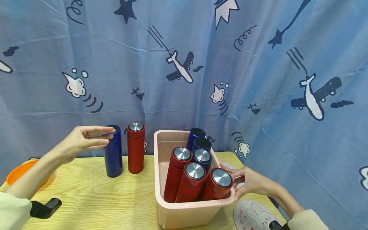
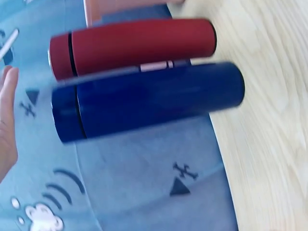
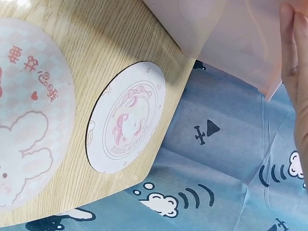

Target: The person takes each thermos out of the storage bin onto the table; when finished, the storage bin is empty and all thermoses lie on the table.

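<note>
My left hand (image 1: 86, 140) is beside the top of an upright blue thermos flask (image 1: 113, 153), its fingers extended toward the lid and not curled round it. In the left wrist view only part of that hand (image 2: 6, 120) shows, past the lid end of the blue flask (image 2: 149, 101). Right of it stands a red thermos flask (image 1: 136, 150) with a silver lid top. At the pink bin's (image 1: 195, 206) right rim, my right hand (image 1: 250, 180) rests with fairly straight fingers, thumb by the front corner. Inside lean three red flasks (image 1: 182, 172) and three blue ones (image 1: 202, 143).
An orange bowl-like item (image 1: 21, 171) lies at the table's left edge, partly behind my left arm. To the bin's right are a round rabbit mat (image 1: 253, 214) and a second round white mat (image 3: 127, 118). A blue patterned curtain (image 1: 115, 80) hangs behind the wooden table (image 1: 115, 204).
</note>
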Demonstrator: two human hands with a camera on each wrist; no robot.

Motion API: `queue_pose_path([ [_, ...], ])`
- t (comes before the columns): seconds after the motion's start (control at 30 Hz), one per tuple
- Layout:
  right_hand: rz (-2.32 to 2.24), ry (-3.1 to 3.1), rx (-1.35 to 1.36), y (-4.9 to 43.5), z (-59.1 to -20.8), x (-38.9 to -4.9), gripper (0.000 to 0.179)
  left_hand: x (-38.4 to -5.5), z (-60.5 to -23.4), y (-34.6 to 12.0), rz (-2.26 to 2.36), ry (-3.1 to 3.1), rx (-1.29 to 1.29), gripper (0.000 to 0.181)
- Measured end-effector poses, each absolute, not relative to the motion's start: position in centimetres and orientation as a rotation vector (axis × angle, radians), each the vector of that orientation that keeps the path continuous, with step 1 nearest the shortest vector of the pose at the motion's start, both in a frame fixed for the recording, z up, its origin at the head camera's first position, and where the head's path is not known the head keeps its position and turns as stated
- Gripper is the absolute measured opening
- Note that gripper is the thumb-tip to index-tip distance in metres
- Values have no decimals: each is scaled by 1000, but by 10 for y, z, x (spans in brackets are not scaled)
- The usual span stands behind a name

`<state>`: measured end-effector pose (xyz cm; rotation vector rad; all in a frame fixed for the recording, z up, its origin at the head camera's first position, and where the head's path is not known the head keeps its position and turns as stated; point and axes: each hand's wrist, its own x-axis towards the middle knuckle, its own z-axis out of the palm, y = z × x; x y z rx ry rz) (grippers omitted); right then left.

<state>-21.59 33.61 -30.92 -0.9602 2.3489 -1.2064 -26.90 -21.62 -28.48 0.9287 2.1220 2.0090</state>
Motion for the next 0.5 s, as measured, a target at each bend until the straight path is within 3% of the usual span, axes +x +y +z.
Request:
queue_pose_path([
  [0.3,-1208,2347,-963,337,-309,-215,29,-252,-285,-181,1970,2159,822,35],
  [0.5,-1201,2361,-953,339,-309,-214,29,-242,-288,-156,1942,2169,756,44],
])
